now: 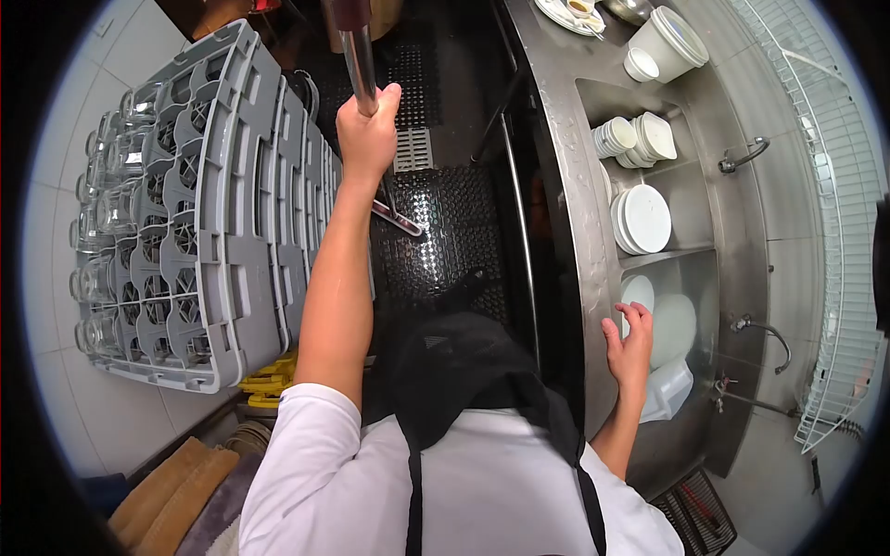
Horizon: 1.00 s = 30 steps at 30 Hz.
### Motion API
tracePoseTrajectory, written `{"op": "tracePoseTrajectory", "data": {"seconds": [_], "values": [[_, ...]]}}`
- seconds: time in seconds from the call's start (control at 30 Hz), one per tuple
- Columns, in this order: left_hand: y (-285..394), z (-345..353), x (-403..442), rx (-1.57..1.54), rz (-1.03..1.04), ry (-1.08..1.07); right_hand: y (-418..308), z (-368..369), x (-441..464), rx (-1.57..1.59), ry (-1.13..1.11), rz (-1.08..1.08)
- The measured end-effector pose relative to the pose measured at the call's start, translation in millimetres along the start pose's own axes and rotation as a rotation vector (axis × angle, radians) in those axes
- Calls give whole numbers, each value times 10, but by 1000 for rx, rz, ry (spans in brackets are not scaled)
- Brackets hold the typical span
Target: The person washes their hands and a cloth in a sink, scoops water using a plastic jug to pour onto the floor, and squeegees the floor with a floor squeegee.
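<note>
My left hand (368, 134) is wrapped round the metal pole of a long-handled floor squeegee (360, 69). Below the fist, its narrow bar rests on or just above the black textured floor mat (436, 259). Over the front edge of the steel sink, my right hand (632, 345) hovers with fingers slightly bent and apart, holding nothing. Under and beside it, a white plate (637, 289), a large round plate (675, 324) and a white square dish (669, 387) are in the near basin. Whether the fingers touch any dish cannot be made out.
Stacked grey glass racks (232, 213) holding glass mugs (125, 153) rise on my left. Along the right, the farther basin holds stacked plates (646, 221) and bowls (614, 136). Taps (744, 156) and a white wire shelf (839, 213) line the wall. A white bucket (669, 46) stands beyond.
</note>
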<state>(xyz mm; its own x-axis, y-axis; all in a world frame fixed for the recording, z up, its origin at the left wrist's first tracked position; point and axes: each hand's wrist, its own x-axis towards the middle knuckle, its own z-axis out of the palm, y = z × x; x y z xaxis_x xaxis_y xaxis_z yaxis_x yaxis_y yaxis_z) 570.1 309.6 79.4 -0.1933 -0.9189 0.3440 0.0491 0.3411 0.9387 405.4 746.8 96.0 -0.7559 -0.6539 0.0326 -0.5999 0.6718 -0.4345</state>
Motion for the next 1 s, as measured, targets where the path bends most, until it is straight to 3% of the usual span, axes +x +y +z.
{"op": "tracePoseTrajectory", "data": {"seconds": [0.2,0.4,0.7,0.83,0.9,1.0], "values": [[-39,-141,61,-23,-27,62,-173,-4,116,18,-106,13],[-128,-300,112,-43,-17,82,-303,28,304,15,-72,-122],[-125,-262,197,-8,-20,88,-300,1,356,80,-57,6],[-58,-204,181,-47,-104,144,-159,83,319,2,-67,-38],[-108,-202,181,-74,-25,91,-232,46,337,21,-61,-8],[-94,-162,216,-153,-91,65,-255,20,400,49,-45,27]]}}
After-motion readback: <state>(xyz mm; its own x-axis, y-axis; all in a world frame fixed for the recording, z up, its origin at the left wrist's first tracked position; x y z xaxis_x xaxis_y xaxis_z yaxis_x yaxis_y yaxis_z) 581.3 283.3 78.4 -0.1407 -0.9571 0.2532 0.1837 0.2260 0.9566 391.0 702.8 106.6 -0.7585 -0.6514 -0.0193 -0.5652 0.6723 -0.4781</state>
